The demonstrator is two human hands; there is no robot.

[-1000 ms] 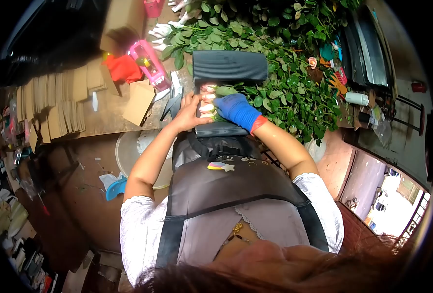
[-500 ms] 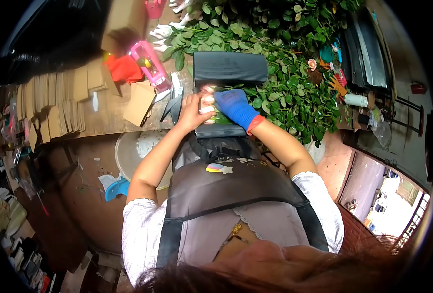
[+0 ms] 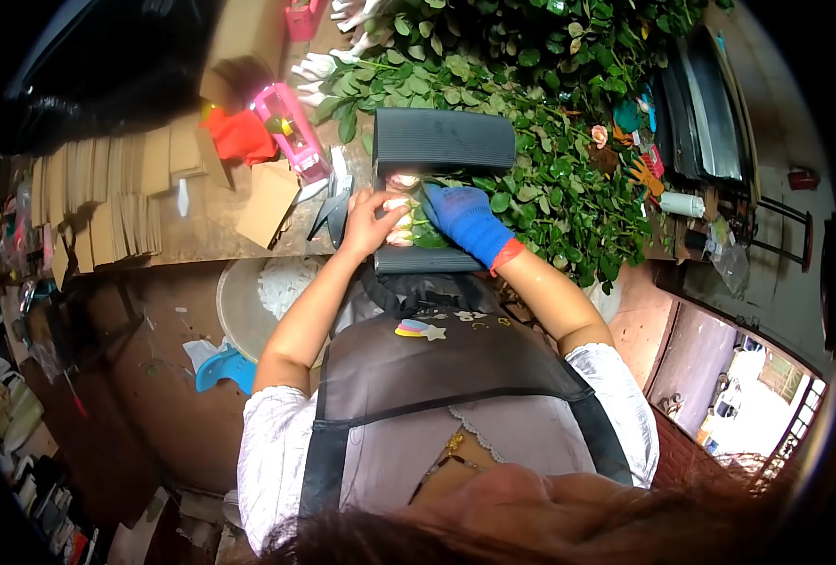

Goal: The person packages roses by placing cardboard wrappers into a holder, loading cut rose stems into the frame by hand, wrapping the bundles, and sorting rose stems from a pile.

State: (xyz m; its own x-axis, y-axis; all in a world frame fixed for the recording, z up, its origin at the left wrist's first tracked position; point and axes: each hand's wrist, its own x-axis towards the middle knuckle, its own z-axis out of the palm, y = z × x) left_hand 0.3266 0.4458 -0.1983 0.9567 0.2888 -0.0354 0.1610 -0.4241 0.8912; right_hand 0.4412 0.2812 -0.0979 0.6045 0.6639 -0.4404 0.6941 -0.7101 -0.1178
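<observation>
Pale pink-white roses (image 3: 399, 237) lie stacked in a row between the two raised sides of a dark ribbed holder (image 3: 444, 137). My bare left hand (image 3: 369, 222) is at the bloom end, its thumb and fingers closed about a rose head. My right hand (image 3: 463, 218), in a blue knitted glove with a red cuff, closes over the stems and leaves just right of the blooms. The glove hides its fingertips. Green leaves (image 3: 425, 232) show between the two hands.
A heap of leafy rose stems (image 3: 568, 179) covers the table's right side. Left of the holder lie scissors (image 3: 331, 217), a pink tape dispenser (image 3: 291, 132), a red cloth (image 3: 239, 135) and cardboard pieces (image 3: 107, 188). White-wrapped blooms (image 3: 316, 68) sit at the back.
My left hand has lifted its fingers and shifted on the blooms, uncovering more of the nearer roses. My right hand has moved slightly right.
</observation>
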